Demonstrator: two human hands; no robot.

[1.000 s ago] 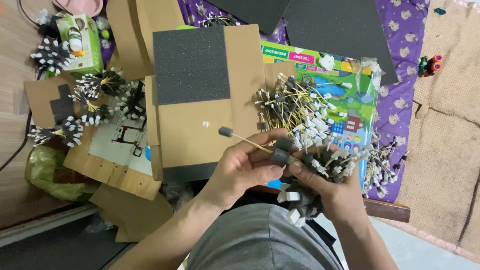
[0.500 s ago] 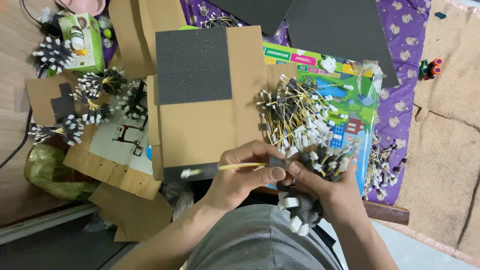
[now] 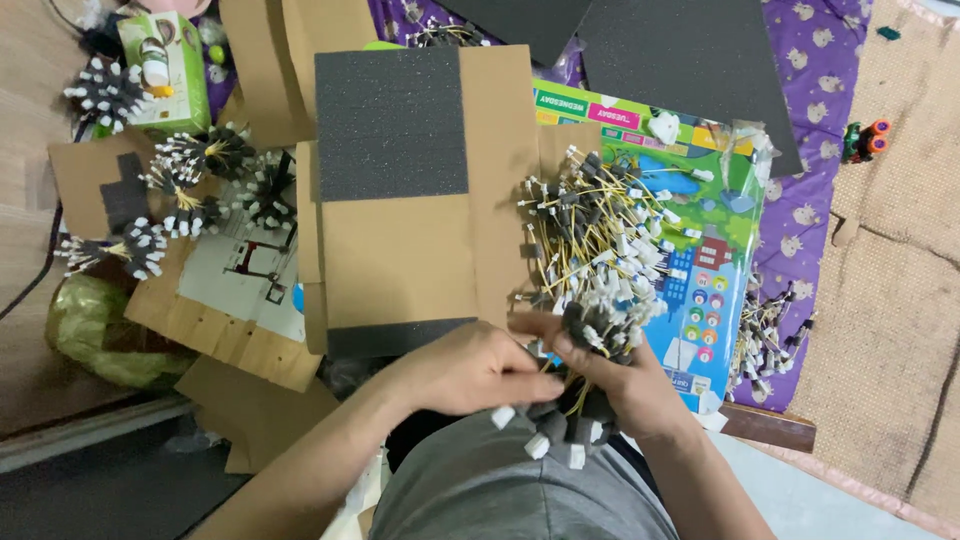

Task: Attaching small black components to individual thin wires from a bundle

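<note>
Below the loose pile of foam-tipped sticks [image 3: 610,240] on the colourful play mat [image 3: 715,300], I see my right hand [image 3: 625,375] clamped around a bundle of foam-tipped sticks [image 3: 570,415]; my left hand [image 3: 470,370] is pinched shut against that bundle, just under the cardboard sheet [image 3: 410,255].

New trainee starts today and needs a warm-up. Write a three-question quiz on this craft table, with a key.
1. True or false: the right hand grips a bundle of foam-tipped sticks.
2. What lies under the loose pile of sticks? A) a green box B) a colourful printed board C) a bare wooden floor
3. Fill in: the dark grey foam sheet lies on a piece of brown ____.

Key:
1. True; the left hand meets it at the bundle.
2. B, the colourful printed board.
3. Cardboard.
</note>
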